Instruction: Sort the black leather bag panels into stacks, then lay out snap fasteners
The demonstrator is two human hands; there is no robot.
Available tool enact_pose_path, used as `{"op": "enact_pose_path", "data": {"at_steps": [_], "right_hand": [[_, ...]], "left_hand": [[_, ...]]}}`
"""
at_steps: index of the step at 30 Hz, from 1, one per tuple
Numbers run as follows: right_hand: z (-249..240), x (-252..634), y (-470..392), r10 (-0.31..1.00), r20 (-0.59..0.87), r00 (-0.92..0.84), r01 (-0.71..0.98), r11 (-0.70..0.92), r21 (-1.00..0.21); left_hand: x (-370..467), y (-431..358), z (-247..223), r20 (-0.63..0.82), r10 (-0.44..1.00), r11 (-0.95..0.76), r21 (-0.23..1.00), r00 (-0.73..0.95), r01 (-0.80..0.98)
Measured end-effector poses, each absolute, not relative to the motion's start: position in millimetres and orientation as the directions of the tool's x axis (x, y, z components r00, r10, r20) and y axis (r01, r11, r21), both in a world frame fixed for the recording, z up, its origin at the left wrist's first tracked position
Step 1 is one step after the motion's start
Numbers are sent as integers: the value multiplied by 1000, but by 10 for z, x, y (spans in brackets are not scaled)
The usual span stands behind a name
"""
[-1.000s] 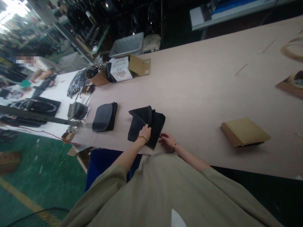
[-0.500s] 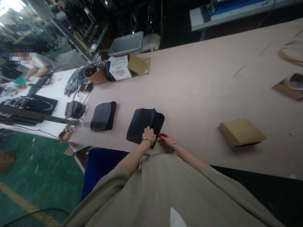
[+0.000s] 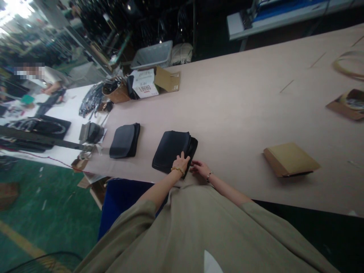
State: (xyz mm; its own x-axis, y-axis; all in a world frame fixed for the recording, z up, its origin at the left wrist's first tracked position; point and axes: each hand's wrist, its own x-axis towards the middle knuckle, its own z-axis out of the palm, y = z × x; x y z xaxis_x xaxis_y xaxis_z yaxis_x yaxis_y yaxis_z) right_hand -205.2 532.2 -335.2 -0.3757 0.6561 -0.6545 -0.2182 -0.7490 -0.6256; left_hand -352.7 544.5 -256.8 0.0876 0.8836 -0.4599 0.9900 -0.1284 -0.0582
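Note:
In front of me a stack of black leather-like panels (image 3: pixel 172 148) lies on the table, its pieces fanned a little to the right. My left hand (image 3: pixel 181 163) rests on the stack's near right part with its fingers spread. Just right of the stack's near corner is my right hand (image 3: pixel 200 169), palm low, its fingers loosely apart and reaching to the panels' edge. Whether those fingertips touch the edge I cannot tell. A second stack of black panels (image 3: pixel 124 140) sits farther left, apart from both hands.
A brown cardboard piece (image 3: pixel 291 159) lies to the right. Along the far edge stand an opened carton (image 3: pixel 145 83) and a brown tub (image 3: pixel 116 93) of dark items. A cardboard tray (image 3: pixel 348 106) and a tape ring (image 3: pixel 348 64) are at far right. A blue bin (image 3: pixel 122 201) stands below the near edge.
My left hand has shifted slightly to the right across the stack, and its fingers have spread. The top panels sit slightly farther right. My right hand has hardly moved.

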Motion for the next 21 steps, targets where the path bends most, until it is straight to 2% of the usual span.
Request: {"op": "enact_pose_path", "data": {"at_steps": [7,13,21], "right_hand": [[-3339,-2051,5328,662,-647,-378,-212,-742,-636],[-3334,-2050,5333,659,-658,-363,-209,-746,-632],[-3342,-2058,5331,670,-656,-347,-201,-737,-646]], "left_hand": [[-3542,5446,-2554,-480,875,-107,-49,70,993],[-3536,5400,-2575,-379,925,-30,-9,25,1000],[-3464,5398,-2596,-406,914,-9,-19,0,1000]]}}
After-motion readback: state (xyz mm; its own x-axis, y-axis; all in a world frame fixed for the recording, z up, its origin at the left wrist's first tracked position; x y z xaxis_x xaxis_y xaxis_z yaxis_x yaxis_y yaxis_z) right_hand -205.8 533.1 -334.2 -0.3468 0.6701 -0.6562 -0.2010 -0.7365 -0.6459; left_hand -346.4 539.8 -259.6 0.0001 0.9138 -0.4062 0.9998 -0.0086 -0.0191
